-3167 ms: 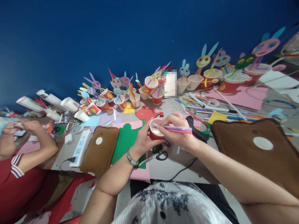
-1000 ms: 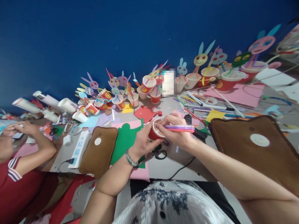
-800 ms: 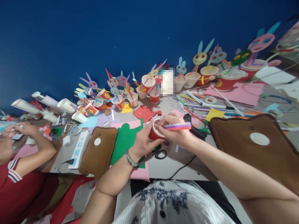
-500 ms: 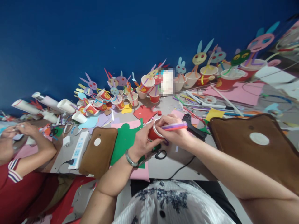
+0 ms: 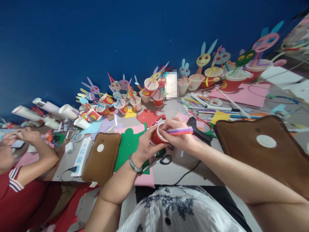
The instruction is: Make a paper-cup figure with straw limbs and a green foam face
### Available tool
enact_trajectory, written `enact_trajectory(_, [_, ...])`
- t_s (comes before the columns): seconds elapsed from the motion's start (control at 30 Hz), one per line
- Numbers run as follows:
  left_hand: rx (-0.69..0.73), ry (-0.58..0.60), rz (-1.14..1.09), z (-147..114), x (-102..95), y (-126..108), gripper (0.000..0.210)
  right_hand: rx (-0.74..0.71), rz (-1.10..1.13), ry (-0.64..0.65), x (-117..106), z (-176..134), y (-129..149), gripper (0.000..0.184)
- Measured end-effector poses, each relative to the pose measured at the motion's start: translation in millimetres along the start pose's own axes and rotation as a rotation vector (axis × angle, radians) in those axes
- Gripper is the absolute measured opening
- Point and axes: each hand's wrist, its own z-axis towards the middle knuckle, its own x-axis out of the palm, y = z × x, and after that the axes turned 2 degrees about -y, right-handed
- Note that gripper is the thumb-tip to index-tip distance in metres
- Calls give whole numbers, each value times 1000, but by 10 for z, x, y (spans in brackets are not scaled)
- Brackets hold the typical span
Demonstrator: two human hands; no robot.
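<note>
A red paper cup (image 5: 157, 138) with a white rim is held tilted above the table, its mouth towards my right hand. My left hand (image 5: 145, 143) is wrapped round the cup's side. My right hand (image 5: 180, 137) is closed, with its fingers at the cup's rim and partly inside. Long purple and pink strips (image 5: 181, 130) stick out from between the right fingers; their far ends are hidden in the cup and hand. Below the hands lie scissors (image 5: 165, 159) with black handles, beside green paper (image 5: 127, 146). A black glue gun (image 5: 196, 130) lies right of my right hand.
Paper cups (image 5: 234, 80) bearing rabbit-like paper figures line the blue wall. Brown hot-water bags (image 5: 101, 158) lie on both sides of me. A white power strip (image 5: 82, 156) is at left, near a co-worker's arm (image 5: 40, 161). Pens and strips clutter the table's right back.
The view has shifted slightly. Both hands keep the same hold on the cup and strips, with hardly any movement visible.
</note>
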Motion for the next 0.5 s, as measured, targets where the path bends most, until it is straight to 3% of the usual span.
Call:
enact_trajectory(0.2, [-20,41,-37,-17,-12,24,88,16,-9,-28,-1,-5,1,15])
enact_trajectory(0.3, [-75,57,-184,5,-35,12,91,34,3,-47,-1,3,-1,16])
enact_trajectory(0.4, [-211,18,-355,47,-63,-20,55,48,49,-25,-8,19,3,16])
enact_trajectory(0.5, [-328,-80,-364,87,-84,-48,29,25,83,47,-3,23,-2,15])
